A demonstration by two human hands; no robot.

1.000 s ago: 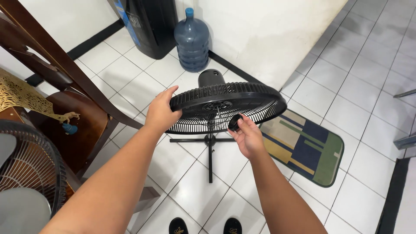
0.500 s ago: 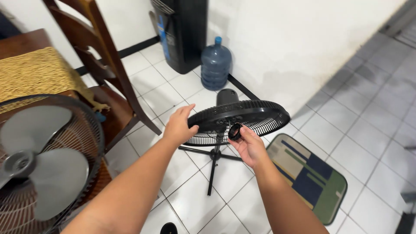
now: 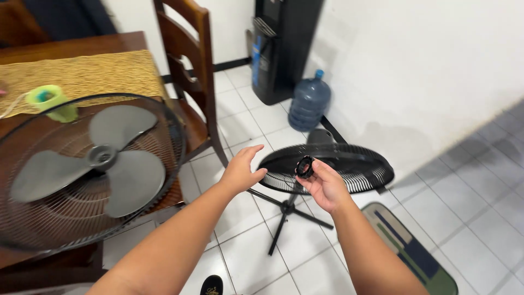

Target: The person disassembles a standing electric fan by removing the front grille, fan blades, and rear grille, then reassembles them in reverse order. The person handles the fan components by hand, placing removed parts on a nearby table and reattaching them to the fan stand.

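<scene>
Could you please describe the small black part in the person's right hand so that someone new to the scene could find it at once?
Start at the standing fan on the white tiled floor by the wall, its round black grille tilted flat. Just in front of the grille, the right hand holds a small black ring-shaped nut in its fingertips. It is the only loose piece, far smaller than the grille, and the open left hand is empty.

Both arms bare to past elbow, no sleeves in view. Left hand (image 3: 240, 170) & right hand (image 3: 326, 187): no gloves, rings or watch. Dark shoe (image 3: 211, 285) w/ pale marking at bottom edge.
</scene>
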